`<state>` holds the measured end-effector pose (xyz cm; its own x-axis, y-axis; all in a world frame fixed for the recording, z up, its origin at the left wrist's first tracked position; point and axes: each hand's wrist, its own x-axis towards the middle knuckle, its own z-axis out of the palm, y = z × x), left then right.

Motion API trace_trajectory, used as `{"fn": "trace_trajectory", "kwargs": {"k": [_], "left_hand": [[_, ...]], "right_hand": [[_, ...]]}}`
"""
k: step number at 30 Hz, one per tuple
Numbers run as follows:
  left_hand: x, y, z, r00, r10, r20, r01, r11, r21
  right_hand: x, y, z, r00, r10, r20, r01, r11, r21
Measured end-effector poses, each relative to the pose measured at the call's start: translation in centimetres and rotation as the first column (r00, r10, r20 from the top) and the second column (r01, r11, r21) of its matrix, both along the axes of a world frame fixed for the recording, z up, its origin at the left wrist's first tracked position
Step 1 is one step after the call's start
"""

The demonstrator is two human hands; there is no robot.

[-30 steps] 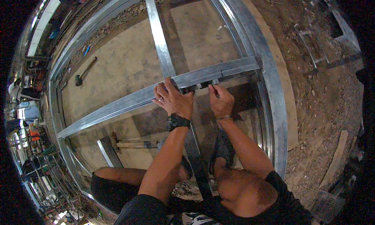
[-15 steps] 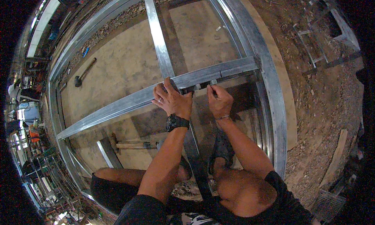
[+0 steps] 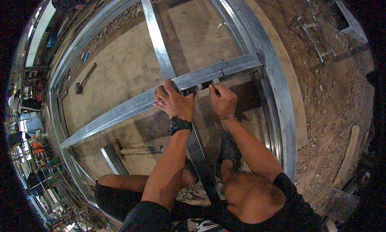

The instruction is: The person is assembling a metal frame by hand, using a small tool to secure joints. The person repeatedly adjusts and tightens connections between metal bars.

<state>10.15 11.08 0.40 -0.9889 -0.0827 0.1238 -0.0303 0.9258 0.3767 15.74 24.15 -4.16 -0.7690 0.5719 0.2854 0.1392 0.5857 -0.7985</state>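
Observation:
My left hand curls over the galvanized metal crossbar, where a lengthwise metal bar meets it. Its fingers close around a dark tool with silvery parts, which lies along the crossbar's near edge. The tool's kind is unclear, as my fingers cover much of it. At the tool's right end, my right hand pinches a small part between thumb and fingers. A short dark mark crosses the top of the crossbar, right of my hands.
A large metal frame surrounds me on the ground. Inside it lie one hammer at far left and another long-handled tool near my left leg. A dark bar runs between my legs. Dirt and a wooden strip are at right.
The view has shifted slightly, so the frame and hands sit a little further left. Both hands keep their places at the crossbar; my right fingers have turned slightly.

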Motion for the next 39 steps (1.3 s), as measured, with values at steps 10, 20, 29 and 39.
{"fn": "trace_trajectory", "kwargs": {"k": [10, 20, 29, 39], "left_hand": [[-0.1, 0.0, 0.1, 1.000, 0.004, 0.012, -0.004, 1.000, -0.006], [0.0, 0.1, 0.6, 0.996, 0.031, 0.080, -0.028, 0.999, -0.034], [-0.2, 0.0, 0.2, 0.999, 0.037, 0.021, -0.035, 0.998, -0.061], [-0.2, -0.2, -0.6, 0.999, 0.030, -0.030, -0.032, 0.996, -0.086]], "right_hand": [[-0.2, -0.1, 0.1, 0.999, -0.004, -0.034, 0.004, 1.000, 0.000], [-0.1, -0.2, -0.1, 1.000, -0.012, -0.003, 0.012, 1.000, 0.008], [-0.2, -0.2, 0.0, 1.000, -0.018, 0.026, 0.018, 1.000, 0.001], [-0.1, -0.3, 0.5, 0.999, -0.009, 0.038, 0.010, 1.000, -0.017]]}}
